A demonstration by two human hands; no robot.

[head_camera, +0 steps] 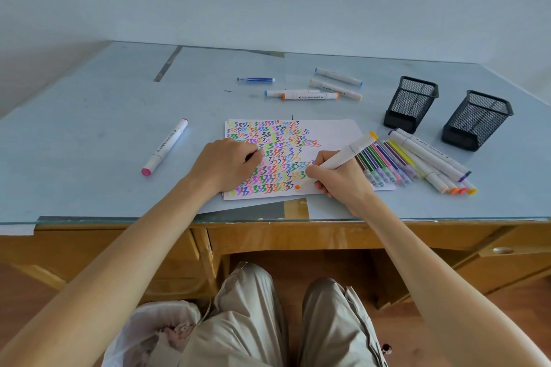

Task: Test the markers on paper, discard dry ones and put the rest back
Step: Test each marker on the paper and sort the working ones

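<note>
two mesh holders (414, 103), one paper sheet (328, 131)

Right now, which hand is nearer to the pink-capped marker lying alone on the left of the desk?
Left. The left hand rests curled on the paper, just right of the pink-capped marker. The right hand is farther right, across the paper, holding an orange marker.

— Glass-topped pale blue wooden desk (89, 128); scribbled white paper sheet (328, 131); pink-capped white marker (165, 146) lying left.

— Two black mesh pen holders (411, 103) right; loose markers (310, 95) behind.
</note>
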